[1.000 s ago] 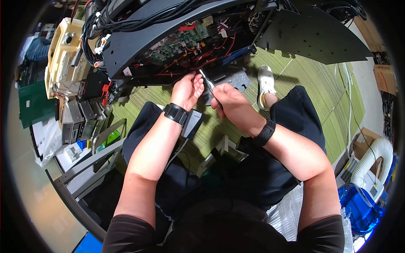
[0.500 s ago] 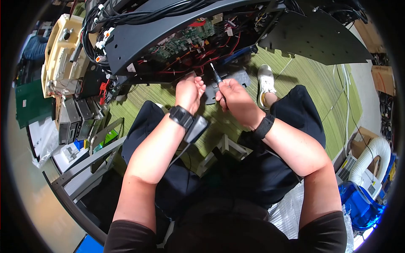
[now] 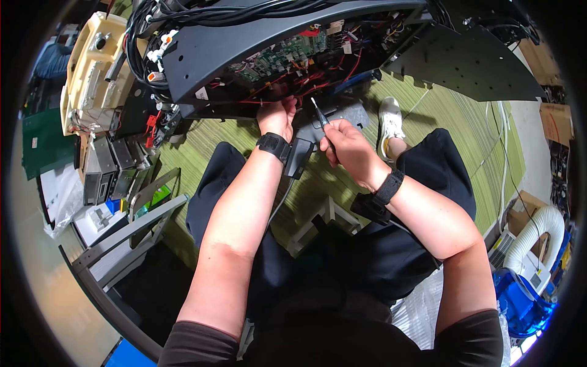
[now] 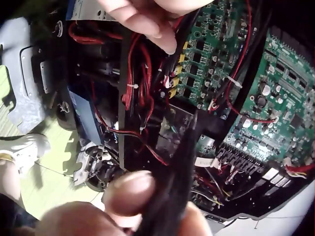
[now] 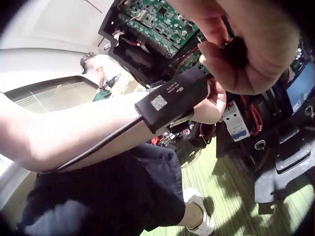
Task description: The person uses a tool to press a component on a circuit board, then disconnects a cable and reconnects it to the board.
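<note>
My right hand [image 3: 353,153] grips a slim dark-handled tool [image 3: 322,117] with a light tip, pointed up at the dark housing [image 3: 220,46]. In the left wrist view the blurred dark tool [image 4: 172,182] rises from that hand at the bottom, its tip in front of the electronics. My left hand [image 3: 277,117] is at the housing's lower edge, beside red wires. Its loosely bent fingers [image 4: 147,22] lie close to dark wires and a green circuit board [image 4: 197,64]; no held object shows. The right wrist view has the curled right hand [image 5: 251,49] in front of the left hand [image 5: 211,104].
A dark panel [image 3: 465,64] extends from the housing's right side. Black cables [image 3: 214,17] run over its top. A beige casing [image 3: 92,79] and stacked metal units [image 3: 101,171] stand left; a white hose [image 3: 553,229] is right. Another person [image 5: 103,69] is in the background.
The housing has shifted slightly right in the head view. My left hand has moved up against its edge, fingers now partly under it. The right hand has drawn slightly right and down, still gripping the tool.
</note>
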Action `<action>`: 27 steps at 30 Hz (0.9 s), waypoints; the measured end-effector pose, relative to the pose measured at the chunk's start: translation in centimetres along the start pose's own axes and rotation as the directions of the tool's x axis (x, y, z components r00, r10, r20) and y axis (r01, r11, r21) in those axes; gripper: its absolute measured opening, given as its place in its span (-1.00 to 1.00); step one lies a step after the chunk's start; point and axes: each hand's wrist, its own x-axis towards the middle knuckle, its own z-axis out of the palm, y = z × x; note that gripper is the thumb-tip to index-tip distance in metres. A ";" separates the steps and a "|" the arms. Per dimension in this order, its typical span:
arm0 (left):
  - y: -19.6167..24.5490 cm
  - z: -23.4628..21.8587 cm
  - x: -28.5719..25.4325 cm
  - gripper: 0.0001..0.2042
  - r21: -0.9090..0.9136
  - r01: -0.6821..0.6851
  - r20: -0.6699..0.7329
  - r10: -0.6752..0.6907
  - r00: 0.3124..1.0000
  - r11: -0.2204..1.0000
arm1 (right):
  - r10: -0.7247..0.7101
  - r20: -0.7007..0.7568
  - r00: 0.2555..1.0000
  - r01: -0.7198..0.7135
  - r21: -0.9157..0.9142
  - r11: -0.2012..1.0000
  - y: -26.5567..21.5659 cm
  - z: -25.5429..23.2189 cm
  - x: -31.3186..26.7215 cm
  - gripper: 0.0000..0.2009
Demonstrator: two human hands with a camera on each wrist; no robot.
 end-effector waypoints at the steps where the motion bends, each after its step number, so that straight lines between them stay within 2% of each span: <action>1: 0.0 0.1 -0.1 -0.77 0.001 0.003 0.002 -0.003 1.000 1.000 | 0.003 0.000 1.000 -0.003 0.003 1.000 -0.2 0.0 -0.1 -0.84; 6: -0.2 0.3 0.2 -0.72 0.118 -0.098 -0.044 0.104 0.994 0.988 | -0.007 0.009 1.000 0.007 0.032 0.999 -0.3 -0.2 -0.1 -0.85; 11: -0.3 0.5 0.5 -0.76 0.125 -0.130 -0.062 0.139 0.988 0.984 | -0.031 0.028 0.999 0.030 0.042 0.999 -0.1 -0.6 -0.2 -0.84; 15: -0.1 0.4 0.9 -0.79 0.083 -0.071 -0.083 0.078 0.993 0.994 | -0.029 0.026 0.999 0.027 0.056 0.998 -0.3 -0.7 -0.5 -0.84; 17: -0.3 0.4 0.7 -0.80 0.019 -0.051 -0.063 0.052 0.997 0.999 | -0.038 0.025 0.999 0.037 0.047 0.998 -0.3 -0.7 -0.5 -0.84; 21: -1.2 -0.3 -0.2 -0.86 0.011 -0.045 -0.006 0.045 0.999 0.999 | -0.035 0.029 0.999 0.035 0.009 0.999 -0.1 -0.7 -0.4 -0.83; 23: -1.4 -0.6 -1.6 -0.88 -0.050 0.013 -0.010 -0.013 1.000 0.999 | -0.025 0.019 0.999 0.026 -0.012 1.000 -0.2 -0.4 -0.2 -0.83; 25: -1.2 -1.0 -3.6 -0.84 -0.031 0.086 0.036 -0.084 0.996 0.996 | -0.015 -0.001 1.000 0.015 -0.034 0.999 -0.1 -0.1 0.0 -0.83; 27: -0.8 -1.6 -5.5 -0.84 0.006 0.093 0.081 -0.093 0.992 0.996 | -0.132 -0.001 0.991 0.132 0.042 0.990 0.4 0.5 0.8 -0.83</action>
